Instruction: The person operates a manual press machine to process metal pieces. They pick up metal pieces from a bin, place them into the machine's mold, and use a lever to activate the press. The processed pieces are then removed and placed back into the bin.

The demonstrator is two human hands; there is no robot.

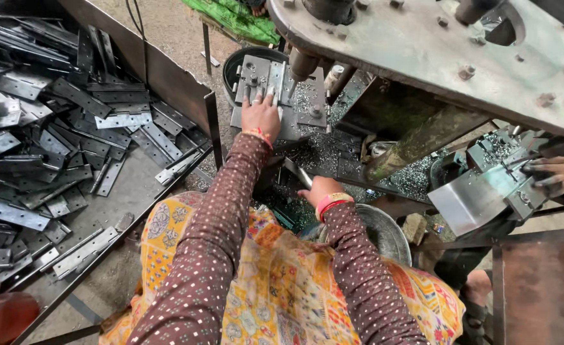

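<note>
A low metal tray table [167, 76] with a raised rim stood at the left, heaped with flat grey hinge plates [58, 134] lying crisscross. Beside it, the press bed [307, 89] carried a bolted die block [262, 73] and a scatter of bright metal chips [320, 150] spilling down its front

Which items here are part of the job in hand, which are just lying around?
In use:
- left hand pressing a flat grey metal piece on the grey press bed
- right hand gripping a short steel lever

Lying about:
- heap of grey metal hinges
- round metal bowl
- black bucket
- another person's hand
</note>
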